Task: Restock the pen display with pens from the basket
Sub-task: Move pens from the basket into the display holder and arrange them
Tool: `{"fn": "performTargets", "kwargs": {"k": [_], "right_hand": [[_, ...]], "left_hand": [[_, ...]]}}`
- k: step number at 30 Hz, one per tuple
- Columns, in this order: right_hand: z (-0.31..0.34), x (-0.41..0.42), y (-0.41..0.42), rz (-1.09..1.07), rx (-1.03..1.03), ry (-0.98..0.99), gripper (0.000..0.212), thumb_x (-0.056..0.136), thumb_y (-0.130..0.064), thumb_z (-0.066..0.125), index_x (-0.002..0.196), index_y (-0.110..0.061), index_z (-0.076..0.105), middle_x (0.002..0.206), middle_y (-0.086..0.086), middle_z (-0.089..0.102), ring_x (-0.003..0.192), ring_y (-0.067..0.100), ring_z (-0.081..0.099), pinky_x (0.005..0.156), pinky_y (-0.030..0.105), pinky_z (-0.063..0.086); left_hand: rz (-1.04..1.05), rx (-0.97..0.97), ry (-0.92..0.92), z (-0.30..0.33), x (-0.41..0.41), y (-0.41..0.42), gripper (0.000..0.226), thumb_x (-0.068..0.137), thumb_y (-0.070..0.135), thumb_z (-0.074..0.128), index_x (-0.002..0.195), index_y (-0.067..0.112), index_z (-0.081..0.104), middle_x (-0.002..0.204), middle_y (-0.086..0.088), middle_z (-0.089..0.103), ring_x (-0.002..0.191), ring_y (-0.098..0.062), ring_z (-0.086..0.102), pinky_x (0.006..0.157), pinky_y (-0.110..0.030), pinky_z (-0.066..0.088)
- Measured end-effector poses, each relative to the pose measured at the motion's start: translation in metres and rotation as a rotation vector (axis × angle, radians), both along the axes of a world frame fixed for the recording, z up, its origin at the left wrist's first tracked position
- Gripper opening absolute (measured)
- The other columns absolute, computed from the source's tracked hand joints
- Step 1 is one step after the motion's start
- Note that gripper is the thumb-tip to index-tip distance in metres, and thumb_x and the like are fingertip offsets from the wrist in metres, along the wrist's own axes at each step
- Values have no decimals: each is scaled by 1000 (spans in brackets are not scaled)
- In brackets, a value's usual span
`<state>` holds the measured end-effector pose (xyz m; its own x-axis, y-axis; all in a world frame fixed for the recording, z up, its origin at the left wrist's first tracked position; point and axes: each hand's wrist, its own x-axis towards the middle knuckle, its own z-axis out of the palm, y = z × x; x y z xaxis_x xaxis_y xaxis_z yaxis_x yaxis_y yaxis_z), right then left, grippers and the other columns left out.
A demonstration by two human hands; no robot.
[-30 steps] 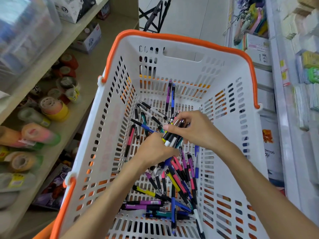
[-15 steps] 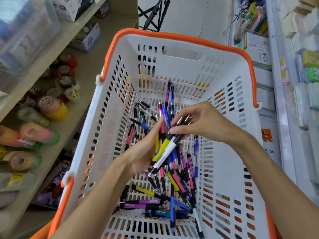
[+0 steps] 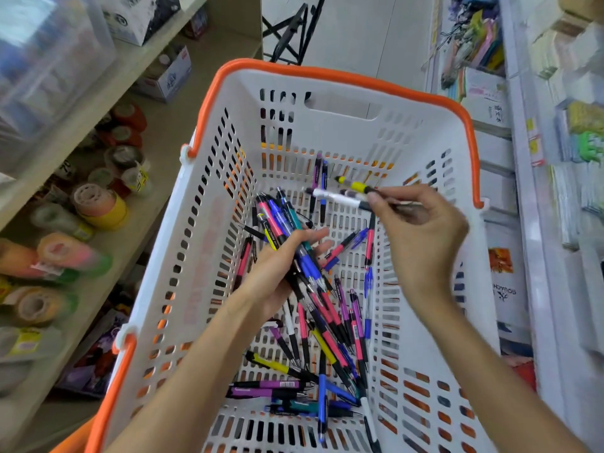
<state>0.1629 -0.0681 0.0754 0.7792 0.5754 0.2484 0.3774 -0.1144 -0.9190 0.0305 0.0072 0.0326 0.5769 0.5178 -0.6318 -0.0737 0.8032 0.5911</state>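
Your left hand [image 3: 281, 273] grips a bunch of coloured plastic pens [image 3: 287, 230]. Your right hand [image 3: 421, 237], just beside it, pinches a yellow pen [image 3: 354, 185] and a white pen [image 3: 340, 198] over the white slotted basket [image 3: 209, 223].

A white plastic basket [image 3: 202, 263] with slotted, matt walls and a smooth, glossy orange plastic rim [image 3: 343, 75]. Inside, loose pens [image 3: 330, 325] have shiny plastic barrels with darker, duller grip sections. At nine o'clock, tape rolls [image 3: 101, 204] look glossy, some in clear film, on a matt, pale wood-look shelf [image 3: 137, 152]. At eleven o'clock, a translucent plastic storage bin [image 3: 42, 57]. At twelve o'clock, a printed cardboard box [image 3: 170, 78].
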Motion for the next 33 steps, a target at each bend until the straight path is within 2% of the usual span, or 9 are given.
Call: {"fn": "performTargets", "kwargs": {"k": [4,7,11,17,22,24,27,30,33], "right_hand": [[-32,-10,-6,195,-155,-549,10,79,-7,75,88,-5,72,82,3,68,72,12,65,65,25,55],[-34,-17,-8,286,-131,-654,10,79,-7,74,88,-4,73,84,5,69,75,13,66,67,22,53],[-31,-19,-9,289,-67,-409,11,77,-5,77,87,-7,73,84,2,69,81,7,65,74,17,53],[-25,-19,-10,317,-172,117,20,75,-2,77,82,-19,70,88,-7,68,83,2,68,77,15,53],[-22,-18,-14,483,-361,169,23,75,-1,76,80,-22,66,96,-7,65,84,0,67,73,11,52],[-19,-15,-17,619,-502,259,19,76,-10,77,84,-25,66,105,-11,65,86,-2,67,72,12,52],[-13,-4,-18,805,-739,201,11,83,-32,70,93,-34,67,103,-20,65,87,-8,64,80,18,53],[-5,2,-9,581,-702,151,15,89,-39,57,97,-29,65,95,-5,70,70,-2,67,70,26,59],[-1,6,2,452,-745,126,54,79,-63,55,122,-29,52,108,-9,61,84,6,66,78,32,54]], "left_hand": [[64,-98,-10,6,11,-4,16,92,13,58,101,0,61,90,-10,75,80,-16,73,63,-24,57],[75,-80,46,7,16,-3,36,87,27,67,105,-3,64,93,-17,73,83,-23,72,71,-30,60],[152,-47,80,7,20,0,48,82,33,72,112,-4,66,112,-23,67,102,-32,67,90,-41,55],[173,7,96,8,19,6,35,83,22,72,107,-3,66,86,-14,71,73,-21,70,63,-27,59],[-31,43,117,3,4,10,37,74,29,76,104,8,71,99,-15,73,85,-23,72,67,-29,57],[-130,135,171,0,-2,10,32,75,29,76,102,11,72,97,-10,74,85,-22,72,72,-30,57],[-287,287,280,-2,-8,10,30,72,27,79,98,16,71,94,-5,73,84,-18,71,76,-28,55],[-480,457,392,-7,-12,9,36,65,30,84,95,23,65,91,7,68,85,-5,63,82,-22,47],[-619,565,423,-10,-11,3,20,71,17,83,83,15,67,77,0,68,63,-1,61,57,-11,47]]}}
